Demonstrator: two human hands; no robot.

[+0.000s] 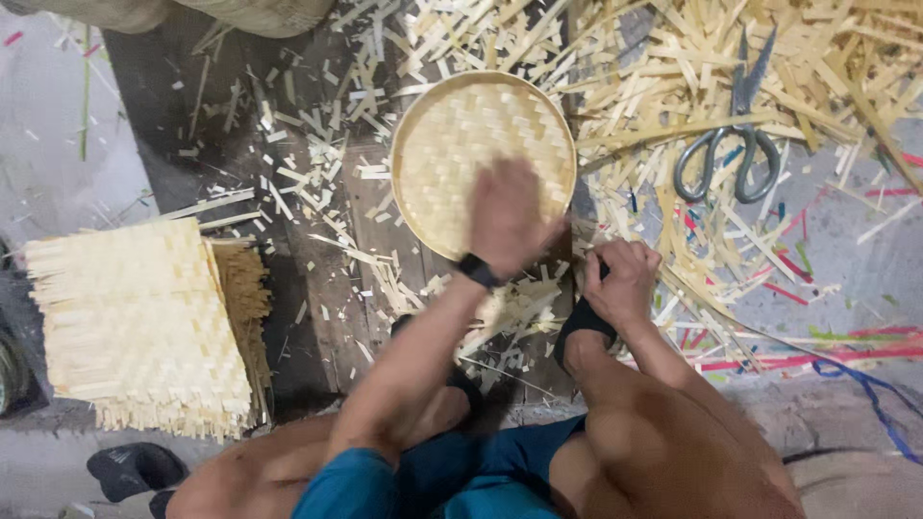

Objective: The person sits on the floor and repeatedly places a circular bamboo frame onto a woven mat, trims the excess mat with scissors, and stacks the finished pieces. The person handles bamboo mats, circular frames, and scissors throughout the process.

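Bamboo: one tray [452,144], two hands, one scissors [728,154].

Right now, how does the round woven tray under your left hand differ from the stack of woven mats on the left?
The round woven tray is a circle with a raised rim; the woven mats are squarish with loose, frayed strip ends. The tray is a single piece lying flat on the dark boards, while the mats are piled in a stack. The left hand presses on the tray; nothing touches the mats. Both are pale, plaited strips.
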